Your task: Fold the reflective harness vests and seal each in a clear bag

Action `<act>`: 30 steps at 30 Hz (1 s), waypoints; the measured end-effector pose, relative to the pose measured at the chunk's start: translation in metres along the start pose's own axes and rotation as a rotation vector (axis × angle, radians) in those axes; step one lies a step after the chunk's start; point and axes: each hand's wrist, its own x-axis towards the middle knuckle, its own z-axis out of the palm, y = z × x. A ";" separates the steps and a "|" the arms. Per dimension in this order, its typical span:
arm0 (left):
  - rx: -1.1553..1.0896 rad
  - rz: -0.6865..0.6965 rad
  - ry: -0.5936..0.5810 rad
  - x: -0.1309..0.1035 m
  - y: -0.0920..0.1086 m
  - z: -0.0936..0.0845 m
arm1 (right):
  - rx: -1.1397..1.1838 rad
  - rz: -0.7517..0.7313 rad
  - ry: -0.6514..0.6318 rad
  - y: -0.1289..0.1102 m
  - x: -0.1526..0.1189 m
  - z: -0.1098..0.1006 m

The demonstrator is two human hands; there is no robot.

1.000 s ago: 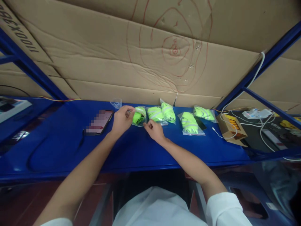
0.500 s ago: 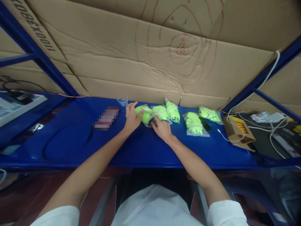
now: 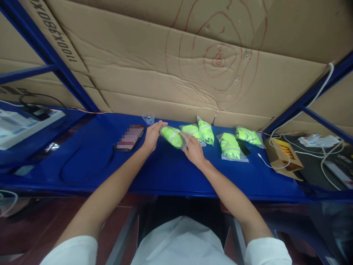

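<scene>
A clear plastic bag with a folded neon-green reflective garment is between my two hands, tilted over the blue table. My left hand grips its left end, fingers along the far side. My right hand pinches the loose right end of the bag. Just beyond my right hand lie two similar bagged garments, one flat and one leaning upward. Farther right rest another bagged garment and one more behind it.
A phone with a blurred screen and a dark cable lies left of my hands, near a clear plastic cup. An opened cardboard box and white cables stand right. A white power strip is far left. Cardboard walls the back.
The bagged garment under my hands has been picked up and turned, its striped side now showing. My right hand has shifted to its right end. The view has swung slightly left.
</scene>
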 end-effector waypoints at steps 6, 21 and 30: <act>-0.049 0.138 -0.031 -0.004 0.013 0.000 | 0.491 0.276 0.079 0.013 0.009 0.010; -0.173 0.189 0.038 -0.019 0.027 0.009 | 0.907 0.452 0.082 0.010 0.009 0.002; -0.399 0.007 0.075 -0.011 0.026 0.005 | 0.947 0.455 0.079 0.011 0.016 -0.016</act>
